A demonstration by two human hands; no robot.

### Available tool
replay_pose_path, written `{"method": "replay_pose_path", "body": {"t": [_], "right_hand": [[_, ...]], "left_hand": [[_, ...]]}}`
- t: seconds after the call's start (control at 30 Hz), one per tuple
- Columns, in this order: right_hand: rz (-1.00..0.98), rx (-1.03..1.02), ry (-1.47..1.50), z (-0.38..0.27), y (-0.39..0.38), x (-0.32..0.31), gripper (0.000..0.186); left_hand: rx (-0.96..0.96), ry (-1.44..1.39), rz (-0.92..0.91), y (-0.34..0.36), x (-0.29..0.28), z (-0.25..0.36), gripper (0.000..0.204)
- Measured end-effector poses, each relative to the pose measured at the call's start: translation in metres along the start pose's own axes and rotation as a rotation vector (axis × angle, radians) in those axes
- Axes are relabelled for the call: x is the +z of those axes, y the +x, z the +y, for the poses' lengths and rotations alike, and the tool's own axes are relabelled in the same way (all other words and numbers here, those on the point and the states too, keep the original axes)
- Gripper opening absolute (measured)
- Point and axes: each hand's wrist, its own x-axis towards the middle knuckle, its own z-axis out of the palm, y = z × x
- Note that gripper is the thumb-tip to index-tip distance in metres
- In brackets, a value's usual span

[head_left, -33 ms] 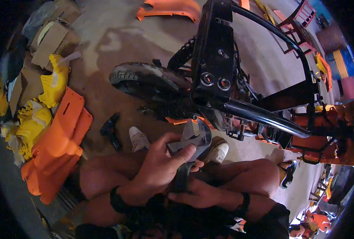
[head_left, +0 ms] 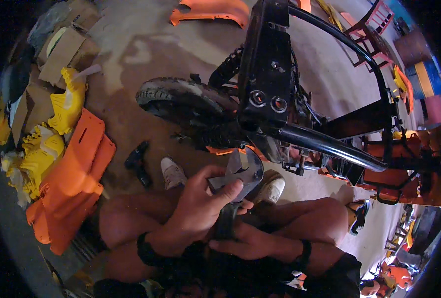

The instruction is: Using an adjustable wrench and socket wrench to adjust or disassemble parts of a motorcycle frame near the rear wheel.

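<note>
A large adjustable wrench (head_left: 247,175) with a grey metal head and a dark handle is held upright in front of my body, jaws up. My left hand (head_left: 198,206) grips its head, the thumb lying across the metal below the jaws. Lower down, my right hand (head_left: 247,242) is closed round the handle, whose bottom end is hidden in shadow. Just beyond the wrench stands a motorcycle-like vehicle, its black frame (head_left: 267,74) uncovered and its knobbly wheel (head_left: 180,99) pointing left.
On the floor to the left lie a dark cordless drill (head_left: 139,163), orange plastic panels (head_left: 74,184) and yellow plastic parts (head_left: 67,102) near cardboard boxes (head_left: 64,54). Another orange panel (head_left: 213,12) is at the far side. A red chair (head_left: 374,32) and drums (head_left: 424,79) stand far right.
</note>
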Motion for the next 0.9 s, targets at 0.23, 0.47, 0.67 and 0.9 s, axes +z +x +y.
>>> {"method": "replay_pose_path", "body": {"t": [0.23,0.47,0.67,0.9], "right_hand": [[-0.029,-0.027,-0.139,-0.004,0.008,0.001,0.037],[-0.049,-0.033,-0.141,-0.003,0.017,0.005,0.037],[-0.109,-0.033,-0.149,0.009,0.024,0.005,0.038],[-0.019,-0.066,-0.109,-0.006,0.039,0.014,0.037]], "left_hand": [[0.045,0.008,0.037,0.001,-0.004,-0.003,0.033],[0.057,-0.034,0.009,0.000,-0.010,-0.001,0.031],[-0.022,0.100,-0.042,-0.007,-0.015,0.012,0.031],[-0.043,0.353,-0.109,-0.008,-0.026,0.038,0.036]]}}
